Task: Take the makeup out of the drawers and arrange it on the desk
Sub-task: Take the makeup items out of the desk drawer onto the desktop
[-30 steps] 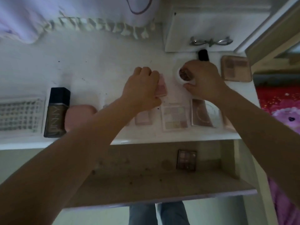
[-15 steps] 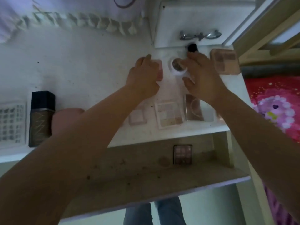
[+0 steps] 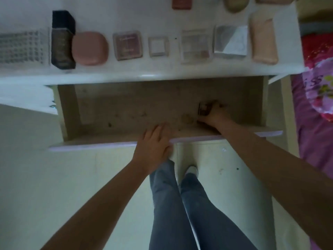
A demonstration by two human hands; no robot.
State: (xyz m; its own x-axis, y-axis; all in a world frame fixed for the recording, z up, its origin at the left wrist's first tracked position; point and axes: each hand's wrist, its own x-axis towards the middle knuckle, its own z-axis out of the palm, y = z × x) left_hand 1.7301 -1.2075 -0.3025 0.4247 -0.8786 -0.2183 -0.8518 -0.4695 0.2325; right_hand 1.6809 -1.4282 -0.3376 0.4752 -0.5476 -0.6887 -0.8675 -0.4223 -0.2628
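Hands dropped; right hand perhaps grips palette

two hands, one drawer, one bottle

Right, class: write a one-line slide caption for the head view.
Right hand grips the last palette in the open drawer; left hand rests on its front edge.

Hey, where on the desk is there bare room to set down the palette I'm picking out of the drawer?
The front row is crowded from the lash tray to the pink pouch. Bare desk lies behind that row, between the dark bottle and the reddish compact. A narrow gap separates the small square compact from the clear palette.
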